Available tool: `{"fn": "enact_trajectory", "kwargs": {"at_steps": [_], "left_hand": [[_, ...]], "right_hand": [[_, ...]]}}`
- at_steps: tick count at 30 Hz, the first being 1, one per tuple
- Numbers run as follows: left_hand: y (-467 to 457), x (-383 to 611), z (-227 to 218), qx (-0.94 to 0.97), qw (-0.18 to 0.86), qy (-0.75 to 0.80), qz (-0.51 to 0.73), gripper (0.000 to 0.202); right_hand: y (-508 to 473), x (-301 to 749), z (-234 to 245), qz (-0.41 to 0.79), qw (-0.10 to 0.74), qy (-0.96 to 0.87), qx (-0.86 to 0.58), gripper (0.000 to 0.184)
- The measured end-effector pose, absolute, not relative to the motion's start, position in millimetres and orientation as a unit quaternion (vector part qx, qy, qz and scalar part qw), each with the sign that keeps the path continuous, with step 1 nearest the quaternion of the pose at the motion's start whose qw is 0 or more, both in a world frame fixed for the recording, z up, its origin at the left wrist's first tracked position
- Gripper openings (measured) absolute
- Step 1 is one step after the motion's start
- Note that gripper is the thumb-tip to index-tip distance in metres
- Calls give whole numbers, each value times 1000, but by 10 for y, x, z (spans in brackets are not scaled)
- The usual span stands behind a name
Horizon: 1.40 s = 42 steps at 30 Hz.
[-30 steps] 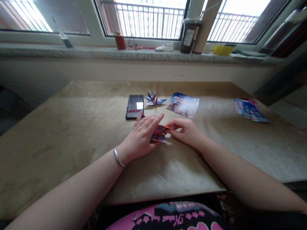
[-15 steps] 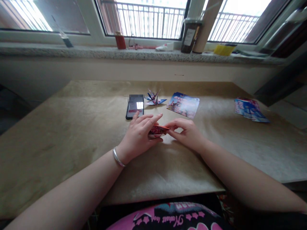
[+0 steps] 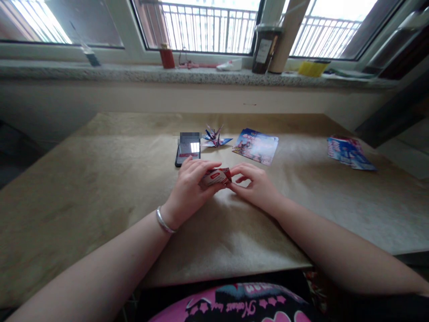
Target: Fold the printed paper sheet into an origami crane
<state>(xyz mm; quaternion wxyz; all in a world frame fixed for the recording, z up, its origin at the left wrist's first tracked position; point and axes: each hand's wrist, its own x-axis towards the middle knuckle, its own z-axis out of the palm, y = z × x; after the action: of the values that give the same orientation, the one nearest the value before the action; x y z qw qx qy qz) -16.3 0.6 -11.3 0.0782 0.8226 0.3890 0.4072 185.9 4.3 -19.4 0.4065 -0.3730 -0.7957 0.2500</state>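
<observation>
Seemingly, a fold is being shaped in the small printed paper (image 3: 216, 177), over the tabletop (image 3: 100, 188) and nearer the person than the smartphone (image 3: 188, 156). The left hand (image 3: 190, 182) grips it between thumb and fingers; the right hand (image 3: 255, 184) pinches its right corner. Further creasing would call for a steady left hold and lined-up edges.

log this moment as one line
left hand: holds folded paper | right hand: touches its right end | beyond: phone, origami figure, printed sheets
</observation>
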Motion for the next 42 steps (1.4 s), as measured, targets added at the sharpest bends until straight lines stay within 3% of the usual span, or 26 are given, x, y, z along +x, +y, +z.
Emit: {"fn": "enact_trajectory", "kwargs": {"at_steps": [15,23,27,32,42], "left_hand": [[-18,-149,-122,821,57,371,431,22],[1,-168,-120,815,34,373,442,12],[-21,-163,-99,807,52,371,456,18],[-51,-149,-58,794,48,333,507,10],[-20,-163,-124,785,118,323,515,7]], "right_hand": [[26,1842,-186,218,462,-773,-376,9],[-1,1853,-129,135,501,-793,-318,10],[-2,1858,-121,101,504,-790,-333,11],[-3,1863,-110,65,509,-794,-327,11],[-4,1884,-98,88,518,-788,-321,7]]}}
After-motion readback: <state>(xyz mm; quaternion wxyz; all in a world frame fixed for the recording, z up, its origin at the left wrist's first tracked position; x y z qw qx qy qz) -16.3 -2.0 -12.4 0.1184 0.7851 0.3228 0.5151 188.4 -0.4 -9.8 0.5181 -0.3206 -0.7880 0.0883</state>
